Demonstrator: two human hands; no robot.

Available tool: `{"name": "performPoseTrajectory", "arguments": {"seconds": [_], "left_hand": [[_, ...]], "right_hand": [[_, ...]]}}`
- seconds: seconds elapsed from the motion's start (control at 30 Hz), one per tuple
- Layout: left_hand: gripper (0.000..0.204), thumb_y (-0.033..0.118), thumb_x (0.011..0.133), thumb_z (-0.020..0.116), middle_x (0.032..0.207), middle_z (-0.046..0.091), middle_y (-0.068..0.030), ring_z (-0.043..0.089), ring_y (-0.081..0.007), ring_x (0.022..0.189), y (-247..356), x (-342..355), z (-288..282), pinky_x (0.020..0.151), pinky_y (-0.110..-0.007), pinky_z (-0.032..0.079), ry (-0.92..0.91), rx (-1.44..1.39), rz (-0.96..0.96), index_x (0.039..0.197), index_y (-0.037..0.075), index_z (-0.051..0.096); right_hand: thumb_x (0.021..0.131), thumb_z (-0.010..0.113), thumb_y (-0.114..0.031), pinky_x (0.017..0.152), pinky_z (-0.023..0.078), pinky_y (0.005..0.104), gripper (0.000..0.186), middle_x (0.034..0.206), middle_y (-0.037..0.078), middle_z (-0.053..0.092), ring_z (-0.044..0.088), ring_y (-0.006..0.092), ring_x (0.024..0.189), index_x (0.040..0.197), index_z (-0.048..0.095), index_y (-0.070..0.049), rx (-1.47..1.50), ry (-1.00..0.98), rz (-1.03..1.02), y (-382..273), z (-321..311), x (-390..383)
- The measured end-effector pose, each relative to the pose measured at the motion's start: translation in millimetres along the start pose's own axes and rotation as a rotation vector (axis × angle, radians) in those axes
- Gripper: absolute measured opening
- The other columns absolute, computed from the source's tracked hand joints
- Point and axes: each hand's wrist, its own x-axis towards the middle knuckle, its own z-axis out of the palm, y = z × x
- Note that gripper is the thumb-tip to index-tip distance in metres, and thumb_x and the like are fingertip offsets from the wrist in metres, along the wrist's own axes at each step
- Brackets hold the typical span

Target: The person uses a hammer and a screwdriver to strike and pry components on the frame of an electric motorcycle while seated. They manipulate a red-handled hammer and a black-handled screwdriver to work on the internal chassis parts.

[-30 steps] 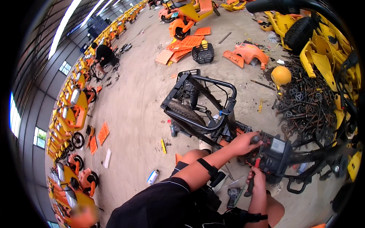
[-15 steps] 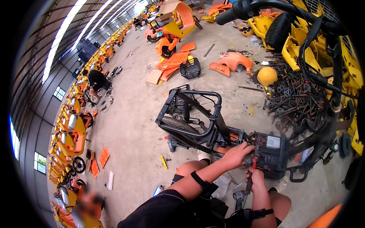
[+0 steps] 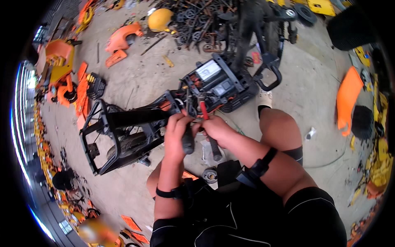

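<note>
A stripped scooter frame (image 3: pixel 103 158) with black tubes lies in front of me, its wheel (image 3: pixel 128 146) at the left. Toward its middle sits an open black housing (image 3: pixel 232 88) with wires and a pale-labelled block (image 3: pixel 208 70). My left hand (image 3: pixel 176 131) is closed on a tool with a thick black handle (image 3: pixel 188 142), beside the housing's left edge. My right hand (image 3: pixel 217 131) grips what looks like a hammer (image 3: pixel 203 110), with a red neck and black grip; its upper end is at the wires. Both working ends are hard to make out among the parts.
Beyond the frame lies a heap of dark metal parts (image 3: pixel 201 24) beside a yellow helmet (image 3: pixel 160 19). Orange panels (image 3: pixel 123 39) are on the floor at the far left, another orange panel (image 3: pixel 349 101) at the right. A person in black (image 3: pixel 63 180) crouches at the left.
My view has swung, so the frame now lies further left and the housing nearer the middle. Both hands remain at the housing; the black handle in my left hand now shows lengthwise.
</note>
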Motion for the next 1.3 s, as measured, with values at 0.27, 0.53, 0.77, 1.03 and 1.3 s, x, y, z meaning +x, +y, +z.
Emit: {"name": "performPoseTrajectory", "arguments": {"seconds": [0.27, 0.53, 0.77, 1.03, 1.3], "left_hand": [[0.028, 0.004, 0.08, 0.075, 0.105, 0.058, -0.0155, 0.059, -0.0304, 0.093, -0.4, 6.9, 6.4, 0.082, -0.037, 0.049, -0.009, -0.045, 0.019, 0.105, 0.002, 0.063], [0.042, -0.001, 0.072, 0.076, 0.111, 0.062, -0.0161, 0.061, -0.0353, 0.105, -26.8, -5.5, 13.7, 0.088, -0.042, 0.05, -0.008, -0.021, 0.085, 0.112, 0.006, 0.065], [0.039, 0.002, 0.078, 0.073, 0.112, 0.059, -0.0153, 0.06, -0.0341, 0.104, -18.1, 3.8, 9.4, 0.088, -0.04, 0.049, -0.072, -0.103, 0.054, 0.115, 0.006, 0.065], [0.029, 0.002, 0.078, 0.074, 0.105, 0.063, -0.0138, 0.061, -0.0349, 0.099, -18.2, 2.7, 22.0, 0.086, -0.04, 0.049, -0.096, -0.097, -0.024, 0.106, 0.005, 0.066], [0.034, -0.005, 0.071, 0.074, 0.113, 0.064, -0.0166, 0.065, -0.0368, 0.097, -30.7, -1.4, 30.2, 0.083, -0.041, 0.053, -0.052, -0.067, -0.008, 0.103, 0.003, 0.066]], "right_hand": [[0.091, 0.057, -0.019, 0.067, 0.046, 0.0354, 0.026, 0.086, 0.01, 0.067, 0.063, 0.0191, 0.078, 0.106, 0.068, -0.001, -0.064, 0.134, -0.066, 2.9, -7.6, 6.5], [0.08, 0.056, -0.01, 0.058, 0.043, 0.0408, 0.019, 0.075, 0.011, 0.063, 0.058, 0.0222, 0.066, 0.09, 0.066, 0.002, -0.12, 0.194, -0.035, 24.7, -17.6, 19.0], [0.085, 0.056, -0.011, 0.048, 0.043, 0.03, 0.012, 0.076, 0.003, 0.058, 0.053, 0.0129, 0.059, 0.092, 0.062, -0.004, -0.084, 0.104, -0.03, 9.7, -19.5, 1.3], [0.085, 0.058, -0.01, 0.048, 0.042, 0.0327, 0.011, 0.071, 0.008, 0.055, 0.051, 0.0168, 0.056, 0.086, 0.059, 0.001, -0.063, 0.118, -0.012, 7.1, -18.2, -3.9], [0.083, 0.058, -0.01, 0.051, 0.043, 0.0342, 0.014, 0.069, 0.007, 0.057, 0.052, 0.0182, 0.056, 0.089, 0.062, 0.002, -0.118, 0.146, -0.008, 15.3, -13.9, 4.9]]}}
